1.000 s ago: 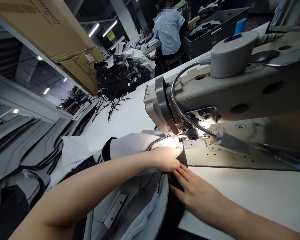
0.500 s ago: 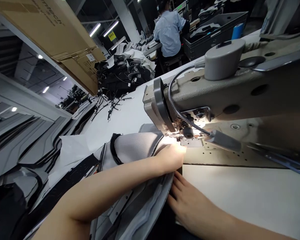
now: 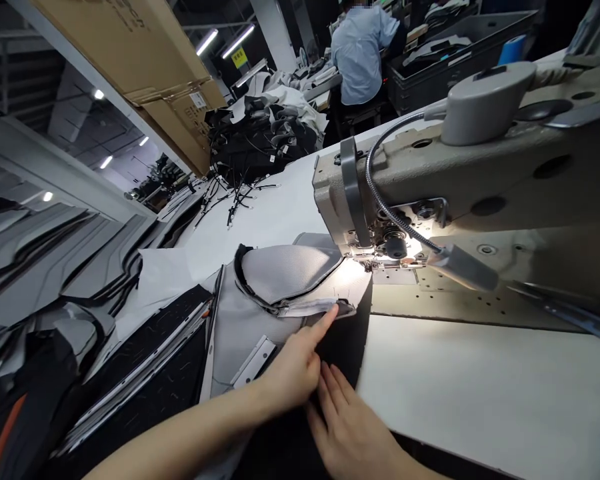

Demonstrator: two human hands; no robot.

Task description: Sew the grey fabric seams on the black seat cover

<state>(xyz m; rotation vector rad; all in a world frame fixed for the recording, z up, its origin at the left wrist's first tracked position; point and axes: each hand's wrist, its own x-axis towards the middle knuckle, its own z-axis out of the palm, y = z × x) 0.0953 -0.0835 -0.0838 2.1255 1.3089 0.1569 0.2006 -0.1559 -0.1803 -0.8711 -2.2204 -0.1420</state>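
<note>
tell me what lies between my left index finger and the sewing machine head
Head view: only the lamp-lit corner of the grey fabric panel, which the left fingers touch.

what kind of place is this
Probably a sewing factory: a beige industrial sewing machine over grey mesh fabric, a heap of black and grey fabric pieces, another person in a blue shirt.

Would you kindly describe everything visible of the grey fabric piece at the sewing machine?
The grey fabric piece looks like a woven mesh, edged with dark trim and a paler seam strip. It lies domed and folded on the table, its right end brightly lit under the sewing machine head. The left hand presses its index fingertip on the near edge; the right hand lies flat on a dark panel beneath it.
</note>
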